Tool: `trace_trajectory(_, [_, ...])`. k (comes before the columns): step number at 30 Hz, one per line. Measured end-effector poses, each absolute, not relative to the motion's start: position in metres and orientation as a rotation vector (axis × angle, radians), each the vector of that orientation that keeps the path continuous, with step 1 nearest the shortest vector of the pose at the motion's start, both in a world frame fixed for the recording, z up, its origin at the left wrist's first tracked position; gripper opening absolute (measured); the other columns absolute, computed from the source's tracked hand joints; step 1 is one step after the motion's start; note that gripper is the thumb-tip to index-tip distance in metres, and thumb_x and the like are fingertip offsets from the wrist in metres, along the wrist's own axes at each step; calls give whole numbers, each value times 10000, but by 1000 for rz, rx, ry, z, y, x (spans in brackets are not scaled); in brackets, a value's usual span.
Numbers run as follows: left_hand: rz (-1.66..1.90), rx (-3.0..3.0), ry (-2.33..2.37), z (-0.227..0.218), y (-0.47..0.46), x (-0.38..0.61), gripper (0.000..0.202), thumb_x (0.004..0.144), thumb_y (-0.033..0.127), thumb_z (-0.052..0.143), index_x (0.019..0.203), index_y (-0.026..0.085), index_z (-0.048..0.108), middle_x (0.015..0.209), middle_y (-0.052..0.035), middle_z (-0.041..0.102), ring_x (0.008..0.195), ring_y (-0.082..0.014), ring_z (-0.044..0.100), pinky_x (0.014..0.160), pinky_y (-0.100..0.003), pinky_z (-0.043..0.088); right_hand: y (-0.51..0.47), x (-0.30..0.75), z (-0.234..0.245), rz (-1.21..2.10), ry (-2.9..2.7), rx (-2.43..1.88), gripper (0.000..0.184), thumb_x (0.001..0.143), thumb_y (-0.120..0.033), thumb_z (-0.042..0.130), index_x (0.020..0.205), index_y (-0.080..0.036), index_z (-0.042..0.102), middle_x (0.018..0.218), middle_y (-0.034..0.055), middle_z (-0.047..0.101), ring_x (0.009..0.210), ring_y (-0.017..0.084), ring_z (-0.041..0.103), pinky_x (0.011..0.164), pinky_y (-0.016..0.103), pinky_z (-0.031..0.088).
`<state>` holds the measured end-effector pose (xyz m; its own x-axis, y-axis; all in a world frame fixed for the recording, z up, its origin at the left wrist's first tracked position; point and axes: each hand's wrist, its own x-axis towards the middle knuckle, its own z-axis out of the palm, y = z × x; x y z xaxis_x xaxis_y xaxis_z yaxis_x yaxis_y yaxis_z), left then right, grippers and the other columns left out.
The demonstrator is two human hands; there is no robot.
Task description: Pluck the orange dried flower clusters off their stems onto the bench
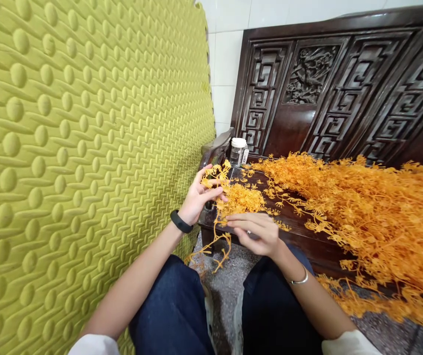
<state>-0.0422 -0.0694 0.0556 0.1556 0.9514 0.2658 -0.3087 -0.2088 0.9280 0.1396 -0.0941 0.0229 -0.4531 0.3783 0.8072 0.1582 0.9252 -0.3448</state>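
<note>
In the head view my left hand [195, 199] grips an orange artificial flower branch [216, 230] near its blossoms, with the thumb and fingers closed round it. Bare, curled stem ends hang down over the floor between my knees. My right hand [258, 232] is at the same branch from the right, its fingertips closed together at the stem just below my left hand; exactly what they pinch is partly hidden. Just behind both hands, a small pile of loose orange blossoms [247, 198] lies on the dark wooden bench [292, 236].
A large heap of orange flower branches [389, 212] covers the bench to the right and spills over its front edge. By the armrest stands a clear jar with a white lid [238, 150]. A yellow-green foam mat [96, 123] rises close along the left.
</note>
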Motion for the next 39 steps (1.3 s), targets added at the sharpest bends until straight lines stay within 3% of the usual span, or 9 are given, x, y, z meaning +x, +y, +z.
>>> trace_trajectory(3, [1282, 1353, 768, 54, -73, -42, 825, 652, 216, 724, 1360, 281, 307, 935, -28, 647, 554, -91, 628, 632, -242, 502, -88, 146, 24, 394, -1664, -644, 156, 834, -254, 537, 810, -203, 683, 712, 30, 686, 623, 147, 655, 617, 290, 547])
trace_trajectory(8, [1078, 1576, 789, 49, -77, -38, 783, 654, 220, 708, 1354, 262, 359, 820, -45, 656, 504, -109, 592, 505, -226, 465, -63, 152, 23, 998, -1356, -796, 336, 775, -410, 607, 1036, -198, 615, 888, 43, 661, 602, 116, 611, 500, 238, 492])
trace_trajectory(11, [1047, 1630, 847, 45, -77, -34, 793, 623, 219, 732, 1337, 237, 387, 773, -31, 652, 519, -110, 580, 505, -223, 446, -56, 154, 22, 1182, -1394, -810, 304, 726, -406, 665, 926, -177, 646, 801, 31, 663, 606, 108, 593, 547, 234, 491])
trace_trajectory(16, [966, 1461, 1015, 35, -69, -30, 815, 576, 310, 787, 1285, 162, 413, 696, -2, 645, 457, -77, 505, 466, -206, 381, -57, 152, 21, 1126, -1341, -808, 299, 622, -403, 755, 701, -178, 575, 664, -9, 619, 557, 99, 562, 570, 243, 479])
trace_trajectory(19, [912, 1372, 1111, 33, -65, -30, 457, 616, 401, 747, 948, 111, 625, 499, 26, 569, 373, -55, 398, 418, -203, 292, -58, 151, 21, 1154, -1348, -799, 326, 576, -384, 787, 687, -175, 563, 619, -27, 586, 541, 90, 548, 563, 232, 466])
trace_trajectory(22, [866, 1311, 1135, 36, -65, -30, 304, 618, 418, 733, 630, 128, 644, 411, 29, 500, 356, -56, 358, 402, -215, 234, -55, 152, 20, 1159, -1342, -821, 327, 562, -367, 796, 683, -167, 568, 596, -33, 569, 527, 82, 530, 543, 221, 443])
trace_trajectory(28, [1069, 1211, 1146, 43, -67, -23, 164, 534, 232, 767, 585, 124, 655, 456, 47, 502, 405, -30, 307, 444, -220, 181, -41, 155, 13, 1122, -1234, -885, 318, 542, -373, 791, 636, -162, 572, 559, -37, 548, 489, 80, 488, 521, 231, 404])
trace_trajectory(34, [1131, 1151, 1194, 45, -70, -7, 210, 509, 242, 759, 525, 115, 593, 391, 89, 346, 422, -30, 260, 491, -225, 180, -35, 153, 9, 1023, -1101, -862, 250, 568, -333, 764, 621, -169, 582, 567, -32, 543, 506, 84, 461, 526, 238, 383])
trace_trajectory(39, [1180, 1123, 1147, 44, -72, 6, 221, 492, 234, 749, 498, 121, 559, 405, 84, 350, 451, -43, 310, 506, -223, 214, -34, 150, 9, 933, -1030, -845, 218, 602, -312, 737, 624, -166, 576, 573, -34, 521, 522, 79, 438, 529, 234, 362])
